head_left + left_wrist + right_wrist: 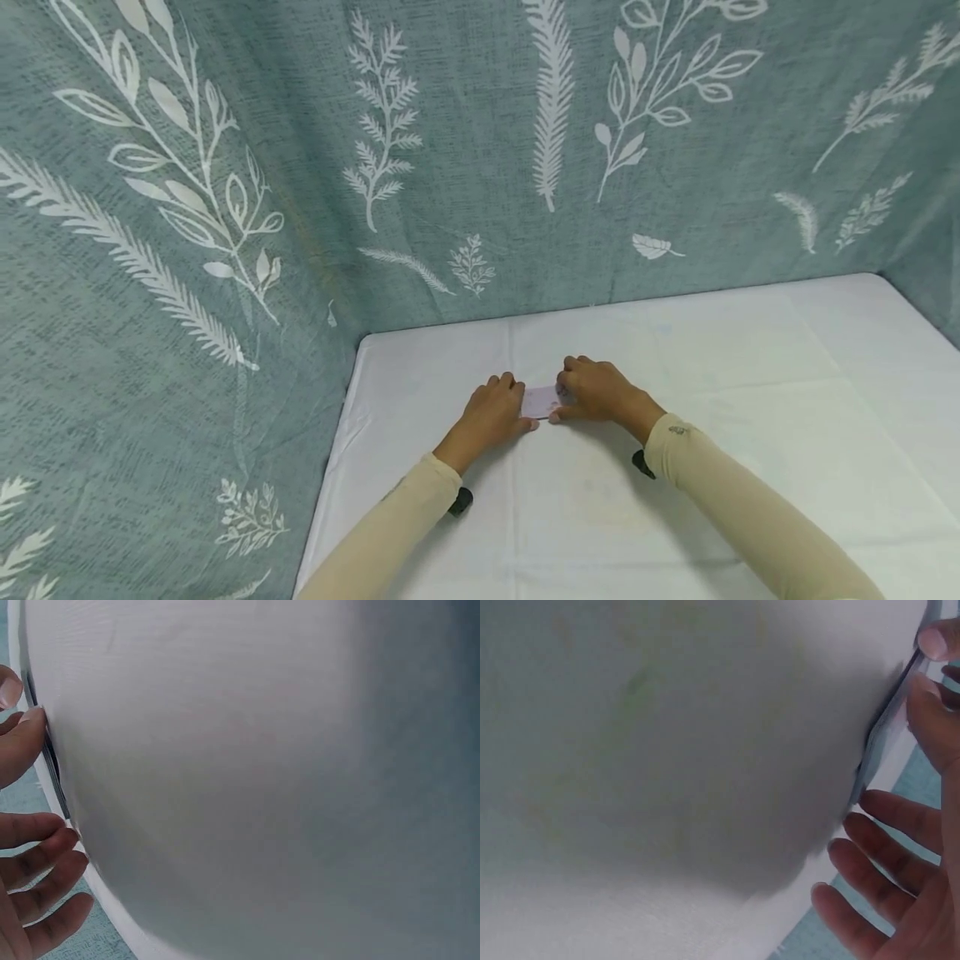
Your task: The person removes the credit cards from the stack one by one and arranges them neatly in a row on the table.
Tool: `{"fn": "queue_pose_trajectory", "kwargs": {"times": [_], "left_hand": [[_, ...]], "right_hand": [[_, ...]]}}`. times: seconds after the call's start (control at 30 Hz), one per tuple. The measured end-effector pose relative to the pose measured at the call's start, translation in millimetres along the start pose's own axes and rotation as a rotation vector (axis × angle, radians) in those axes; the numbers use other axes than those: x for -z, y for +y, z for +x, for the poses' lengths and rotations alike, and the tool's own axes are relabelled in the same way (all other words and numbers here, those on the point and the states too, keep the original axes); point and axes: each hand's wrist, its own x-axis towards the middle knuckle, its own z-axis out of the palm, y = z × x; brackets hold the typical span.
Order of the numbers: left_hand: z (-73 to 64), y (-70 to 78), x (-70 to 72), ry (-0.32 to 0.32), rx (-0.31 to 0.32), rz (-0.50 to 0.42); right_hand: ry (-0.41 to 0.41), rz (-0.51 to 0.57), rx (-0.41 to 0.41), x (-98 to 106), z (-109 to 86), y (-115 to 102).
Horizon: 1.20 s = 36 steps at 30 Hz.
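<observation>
A thin, pale lilac rectangular piece with faint pinkish and dark marks lies flat or nearly flat low over the table, between both hands. Its exact kind is not clear. My left hand holds its left end, thumb at the near edge and fingers around the side. On the right end, my right hand grips likewise, with the thumb near and bent fingers at the far side. Both wrist views show the piece edge-on, as a thin grey strip with a dark line beneath. The hands cover its ends.
A white cloth covers the table, with fold creases across it. Teal curtains with white leaf prints hang along the back and left sides. A dark wrist device shows under the left sleeve, another by the right.
</observation>
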Motion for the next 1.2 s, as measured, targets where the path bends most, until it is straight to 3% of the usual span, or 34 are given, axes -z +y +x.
{"fn": "queue_pose_trajectory", "kwargs": {"times": [0.33, 0.77, 1.2], "left_hand": [[6.3, 4.8, 0.6, 0.0, 0.001, 0.025], [4.1, 1.7, -3.8, 0.073, -0.021, -0.008], [3.7, -0.5, -1.3, -0.025, 0.045, -0.072]], "right_hand": [[0.082, 0.025, 0.028, -2.5, -1.5, 5.6], [0.052, -0.027, -0.027, -4.4, 0.0, -0.5], [0.118, -0.038, -0.009, -9.2, -0.4, -10.3]]}}
